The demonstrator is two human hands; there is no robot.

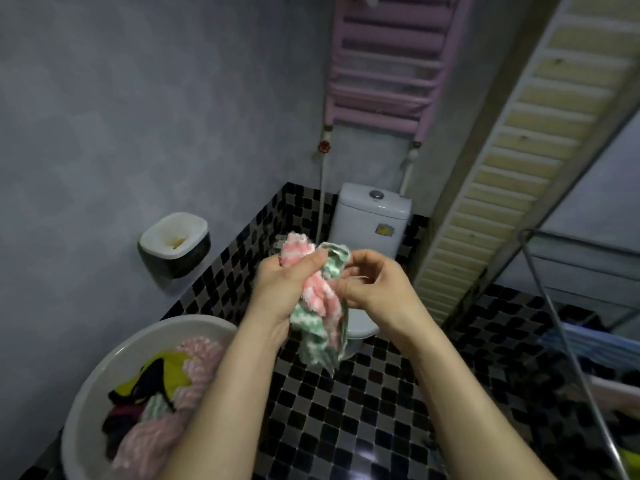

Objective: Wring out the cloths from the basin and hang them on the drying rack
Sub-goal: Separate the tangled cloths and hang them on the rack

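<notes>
- Left hand grips the bunched striped cloth, raised mid-scene.
- Right hand apparently pinches its right edge, fingers curled.
- Basin near left.

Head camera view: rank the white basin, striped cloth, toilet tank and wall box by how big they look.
1. white basin, clearly largest.
2. striped cloth, though it is nearest the camera, which inflates it.
3. toilet tank and wall box look about alike; no ranking between them.
</notes>
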